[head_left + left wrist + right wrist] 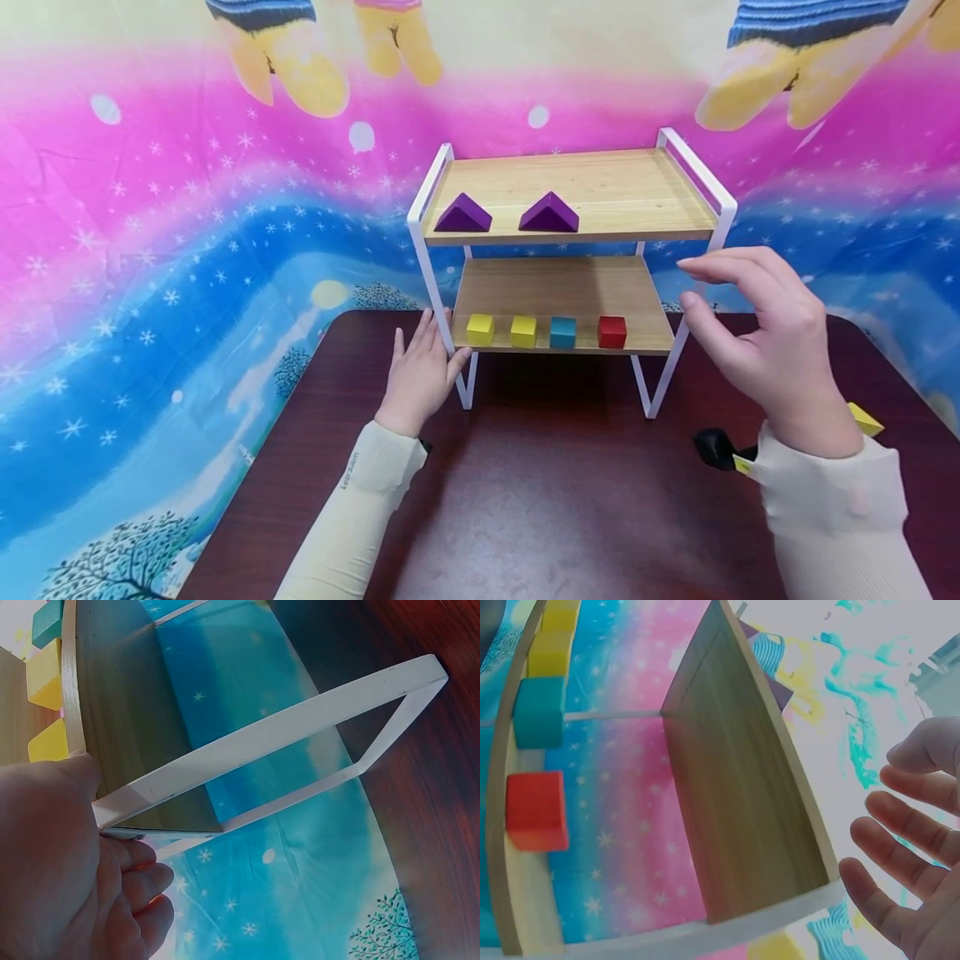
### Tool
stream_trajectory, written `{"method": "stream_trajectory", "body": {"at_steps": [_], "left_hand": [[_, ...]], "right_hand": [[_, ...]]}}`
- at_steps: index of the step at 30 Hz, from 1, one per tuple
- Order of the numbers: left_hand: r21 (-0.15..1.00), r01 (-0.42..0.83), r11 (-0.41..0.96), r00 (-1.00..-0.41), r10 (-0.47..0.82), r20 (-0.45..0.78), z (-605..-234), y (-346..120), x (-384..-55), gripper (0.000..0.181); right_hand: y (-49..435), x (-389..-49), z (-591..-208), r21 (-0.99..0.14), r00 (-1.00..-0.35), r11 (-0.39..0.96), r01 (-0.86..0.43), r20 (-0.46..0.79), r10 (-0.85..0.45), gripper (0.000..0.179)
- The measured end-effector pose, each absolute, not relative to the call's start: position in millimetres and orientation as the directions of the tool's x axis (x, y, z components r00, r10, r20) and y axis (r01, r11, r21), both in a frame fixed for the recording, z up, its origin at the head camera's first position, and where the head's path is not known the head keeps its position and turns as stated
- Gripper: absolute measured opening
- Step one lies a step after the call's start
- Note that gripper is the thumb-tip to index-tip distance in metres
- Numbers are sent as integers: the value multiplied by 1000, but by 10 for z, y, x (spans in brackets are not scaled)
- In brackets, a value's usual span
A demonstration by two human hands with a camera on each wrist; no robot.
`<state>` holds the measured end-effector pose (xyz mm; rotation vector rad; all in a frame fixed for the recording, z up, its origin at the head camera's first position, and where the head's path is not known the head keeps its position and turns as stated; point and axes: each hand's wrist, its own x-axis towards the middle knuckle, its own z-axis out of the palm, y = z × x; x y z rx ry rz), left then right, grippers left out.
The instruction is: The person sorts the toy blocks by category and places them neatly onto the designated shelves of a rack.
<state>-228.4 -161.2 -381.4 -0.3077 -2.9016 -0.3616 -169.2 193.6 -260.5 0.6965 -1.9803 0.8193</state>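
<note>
A two-tier shelf [558, 258] with wooden boards and a white frame stands on the table. My left hand [422, 367] holds its front left post at the lower board, thumb at the front edge and fingers on the outer side. My right hand [776, 333] is raised beside the right post, holding nothing, with thumb and fingers apart. On the upper board sit two purple triangular blocks [549, 213]. Along the lower board's front edge stand two yellow cubes [523, 332], a teal cube [562, 332] and a red cube [611, 332], left to right.
A yellow block [866, 419] lies on the dark table [555, 500] at the right, partly hidden by my right wrist. Next to that sleeve is a black item [715, 448]. A colourful printed cloth [225, 250] hangs behind the table.
</note>
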Motion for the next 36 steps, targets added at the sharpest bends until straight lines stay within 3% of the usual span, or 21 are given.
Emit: {"method": "stream_trajectory", "body": {"at_steps": [17,27,36], "left_hand": [[205,244,948,-952,193,238,-3824,-1619,-2284,71],[203,253,946,-948,201,247,-3814,-1601,-2291,71],[205,243,948,-951,191,241,-3796,-1611,-2271,71]], "right_hand": [[2280,-1675,-2875,-353,-530,669,-655,845,-74,33],[2490,-1620,-2981,-347,-610,771,-534,789,-67,38],[2713,-1631,-3153,-419,-682,799,-432,731,15,38]]}}
